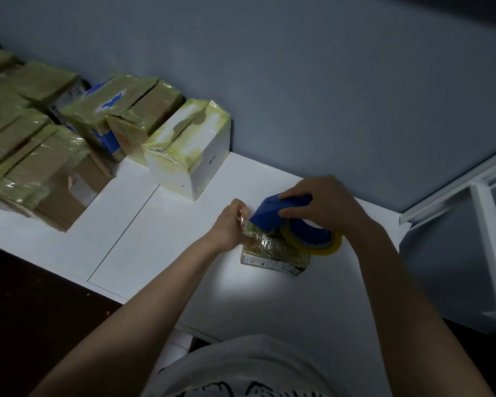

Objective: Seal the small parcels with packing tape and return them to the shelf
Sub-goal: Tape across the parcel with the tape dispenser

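Small parcel (275, 257): flat on white table (155, 253), toward the right side, top wrapped in glossy clear tape.
Tape dispenser (272, 210): blue, yellowish tape roll (321, 246) mounted, set on parcel top.
Right hand (324, 204): fingers curled over dispenser body, gripping from above.
Left hand (229, 227): fingertips pinching loose tape strip (244, 224) at parcel's left end.
Taped boxes (184, 150): clustered at table's left rear, against grey wall (327, 96).

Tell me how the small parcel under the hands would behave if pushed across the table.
The small parcel lies flat and low, so it would probably slide rather than tip. Its glossy wrapping on the smooth white table suggests it slips easily. Being small, it is likely light.
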